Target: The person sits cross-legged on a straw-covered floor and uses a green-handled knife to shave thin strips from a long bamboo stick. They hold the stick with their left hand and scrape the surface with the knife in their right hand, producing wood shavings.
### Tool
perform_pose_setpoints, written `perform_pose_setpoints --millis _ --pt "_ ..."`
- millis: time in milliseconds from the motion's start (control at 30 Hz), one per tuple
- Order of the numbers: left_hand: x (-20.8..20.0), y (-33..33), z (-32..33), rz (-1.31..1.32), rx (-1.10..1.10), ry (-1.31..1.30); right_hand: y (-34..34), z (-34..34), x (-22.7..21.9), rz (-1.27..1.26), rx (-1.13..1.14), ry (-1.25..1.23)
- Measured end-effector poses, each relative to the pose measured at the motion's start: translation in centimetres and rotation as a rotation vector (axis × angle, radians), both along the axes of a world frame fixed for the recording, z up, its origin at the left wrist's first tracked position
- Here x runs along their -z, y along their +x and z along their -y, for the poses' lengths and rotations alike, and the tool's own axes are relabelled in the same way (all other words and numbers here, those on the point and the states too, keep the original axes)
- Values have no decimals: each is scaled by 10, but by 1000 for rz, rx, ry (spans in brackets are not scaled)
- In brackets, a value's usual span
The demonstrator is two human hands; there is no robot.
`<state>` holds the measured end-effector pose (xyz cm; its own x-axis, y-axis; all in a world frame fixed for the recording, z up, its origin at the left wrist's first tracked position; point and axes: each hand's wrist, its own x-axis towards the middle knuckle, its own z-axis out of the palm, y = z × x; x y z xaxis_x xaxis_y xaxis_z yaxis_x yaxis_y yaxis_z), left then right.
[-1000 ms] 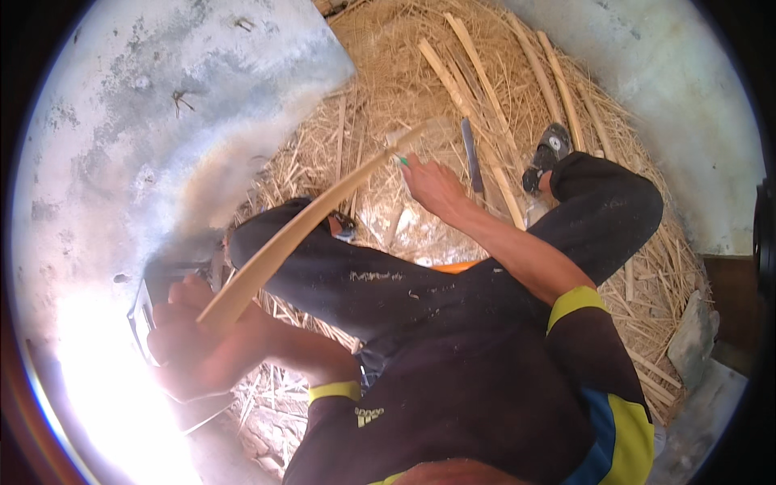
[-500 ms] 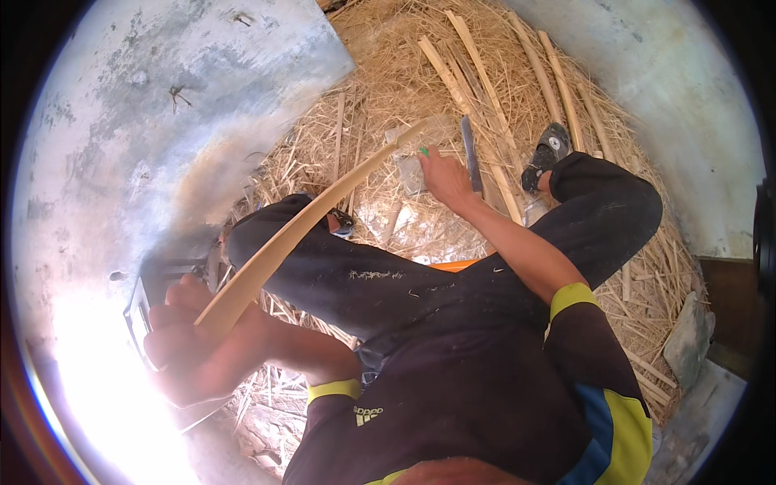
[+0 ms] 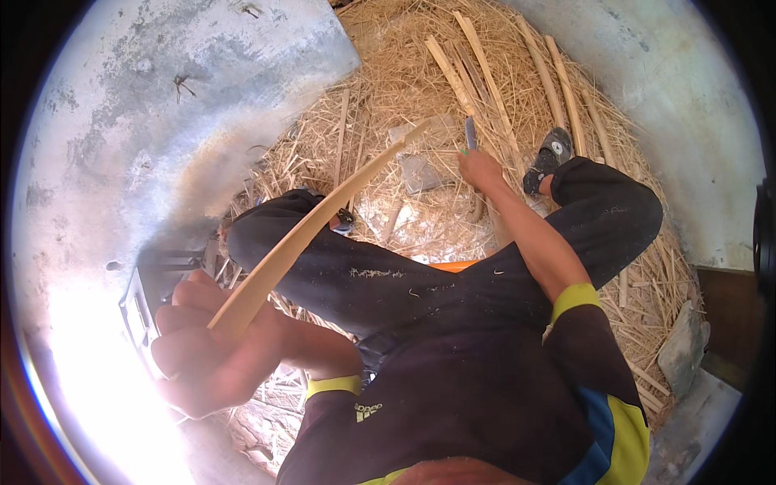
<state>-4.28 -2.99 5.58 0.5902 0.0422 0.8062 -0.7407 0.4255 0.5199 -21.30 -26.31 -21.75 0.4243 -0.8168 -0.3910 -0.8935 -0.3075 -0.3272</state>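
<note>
My left hand (image 3: 218,343) is closed around the near end of a long, pale bamboo strip (image 3: 311,222). The strip slants up and away, and its narrow far end hangs over or touches a flat stone piece on the floor; I cannot tell which. My right hand (image 3: 482,171) is closed over a knife, whose dark blade (image 3: 470,131) sticks out beyond the fingers. The hand covers the knife's middle. A small green thing (image 3: 464,151) shows at the right fingers, too small to name.
Straw-like shavings (image 3: 388,48) cover the floor. Several split bamboo lengths (image 3: 566,89) lie ahead and to the right. A grey stone (image 3: 420,174) sits between my feet. Pale walls (image 3: 170,137) stand on both sides, and a grey slab (image 3: 683,347) is at the right.
My right hand has moved right, from beside the strip's far end onto the knife lying on the floor. My left hand and the strip have shifted slightly to the right.
</note>
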Motion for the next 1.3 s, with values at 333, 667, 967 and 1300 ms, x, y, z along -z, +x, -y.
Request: perform_pose_setpoints --millis 333,667,967,1300 --pt "9 15 -6 290 337 -67 30 -142 -213 949 -431 185" --pt "1 7 -3 425 699 -8 17 -163 -210 758 -358 -51" --pt "3 20 -23 303 647 162 13 -155 -190 697 -267 -49" --pt "-2 25 -31 349 671 304 20 -140 -151 730 -249 -61"
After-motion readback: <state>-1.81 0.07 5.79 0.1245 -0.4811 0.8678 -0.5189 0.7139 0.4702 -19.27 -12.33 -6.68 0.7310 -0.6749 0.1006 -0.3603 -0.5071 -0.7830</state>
